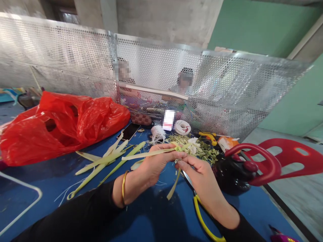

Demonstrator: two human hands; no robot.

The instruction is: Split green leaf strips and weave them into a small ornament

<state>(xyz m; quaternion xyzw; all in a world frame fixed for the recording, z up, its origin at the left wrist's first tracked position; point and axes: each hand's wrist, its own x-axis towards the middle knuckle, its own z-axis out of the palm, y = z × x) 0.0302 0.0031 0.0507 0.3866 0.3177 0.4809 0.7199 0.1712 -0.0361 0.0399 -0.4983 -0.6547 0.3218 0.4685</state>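
Note:
My left hand (pixel 157 163), with a gold bangle at the wrist, pinches pale green leaf strips (pixel 145 155) near the middle of the view. One strip points left from the fingers, and another hangs below them. Close against it, my right hand (pixel 199 174) has thumb and fingers closed on the same small bundle; the held spot is mostly covered by the fingertips. Yellow-handled scissors (pixel 202 218) lie partly under my right hand. More long pale green leaves (pixel 108 159) are spread on the blue table (pixel 151 218) to the left.
A red plastic bag (pixel 83 117) fills the left side. Behind my hands are a dark phone (pixel 129 131), white string (pixel 158 133), a ribbon spool (pixel 183 127) and green scraps (pixel 207 151). A black kettle (pixel 230 174) stands right. Two people sit beyond the perforated metal screen (pixel 156 60).

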